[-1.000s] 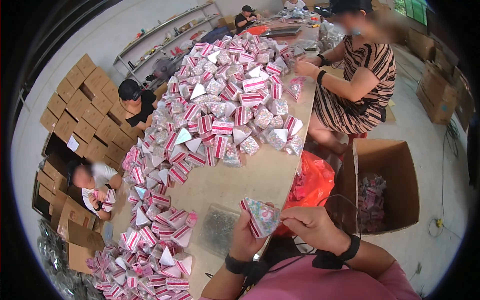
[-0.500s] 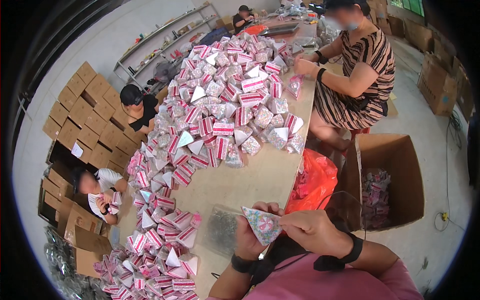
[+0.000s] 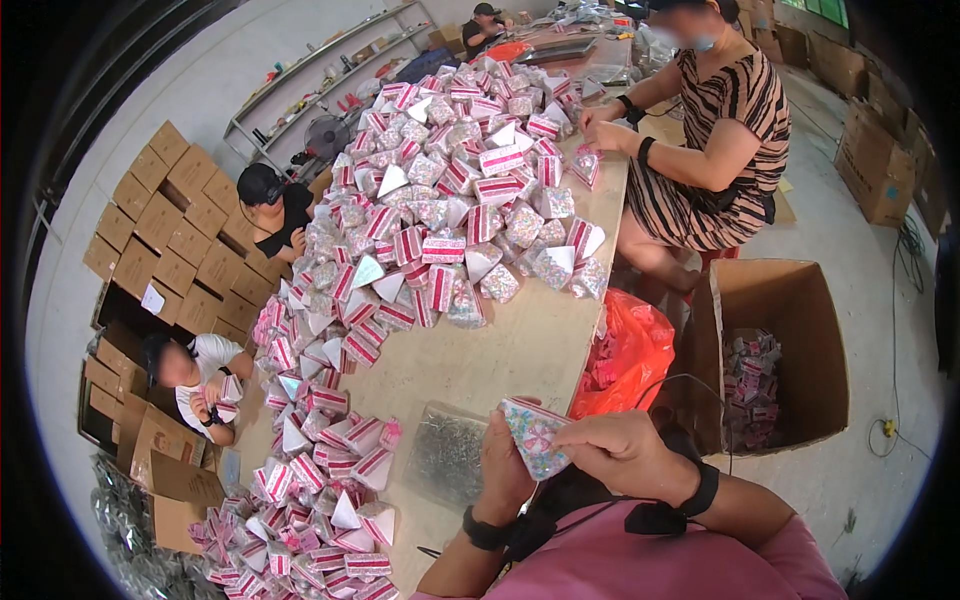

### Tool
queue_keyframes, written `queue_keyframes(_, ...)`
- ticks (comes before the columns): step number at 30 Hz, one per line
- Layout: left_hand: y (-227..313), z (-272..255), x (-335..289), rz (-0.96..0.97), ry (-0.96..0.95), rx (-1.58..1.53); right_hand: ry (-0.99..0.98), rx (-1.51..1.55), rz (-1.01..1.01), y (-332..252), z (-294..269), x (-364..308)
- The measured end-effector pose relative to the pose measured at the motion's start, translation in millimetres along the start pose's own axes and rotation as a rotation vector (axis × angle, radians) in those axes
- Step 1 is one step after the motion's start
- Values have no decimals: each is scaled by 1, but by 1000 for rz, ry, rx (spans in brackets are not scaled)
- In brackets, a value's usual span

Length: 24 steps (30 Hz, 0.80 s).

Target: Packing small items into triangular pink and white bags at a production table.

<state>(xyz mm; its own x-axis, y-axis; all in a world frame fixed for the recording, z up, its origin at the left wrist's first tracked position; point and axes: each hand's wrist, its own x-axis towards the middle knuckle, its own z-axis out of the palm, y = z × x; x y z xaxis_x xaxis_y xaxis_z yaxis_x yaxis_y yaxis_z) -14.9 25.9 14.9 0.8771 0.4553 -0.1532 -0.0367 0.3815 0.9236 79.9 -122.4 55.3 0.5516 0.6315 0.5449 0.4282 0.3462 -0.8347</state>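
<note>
A cake-slice-shaped piece (image 3: 533, 440) with a colourful sprinkled triangular top is held up over the near table edge. My left hand (image 3: 503, 470) grips it from the left and beneath, its fingers closed around the side. My right hand (image 3: 622, 452) pinches at its right edge with thumb and bent forefinger; whether something small sits in that pinch is hidden. Beside my left hand lies a flat stack of clear plastic bags (image 3: 442, 452). A heap of similar pink-and-white slices (image 3: 440, 250), many in clear wrapping, spreads along the table (image 3: 500, 350).
A red plastic bag (image 3: 640, 345) with pink items hangs at the right table edge. Beyond it stands an open carton (image 3: 845, 400) holding pink packets. Co-workers sit around the table, one in a striped dress (image 3: 735, 140) at the right. Stacked cartons (image 3: 165, 240) line the left wall.
My hands have shifted slightly right with the slice, and its top has turned a little. The plastic bag stack shows more fully now.
</note>
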Motion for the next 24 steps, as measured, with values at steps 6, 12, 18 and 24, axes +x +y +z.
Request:
queue_keyframes(6, 21, 19, -13, 46, -250, -189, -93, -3, 191, -8, -11, 1)
queue_keyframes(12, 25, 23, -16, 100, -114, -170, -96, -57, 102, -10, -15, 3)
queue_keyframes(18, 20, 18, -11, 290, -67, -149, -119, -130, 68, -14, -14, -1)
queue_keyframes(24, 19, 19, -11, 324, -35, -77, -78, -147, 75, -14, -11, -1)
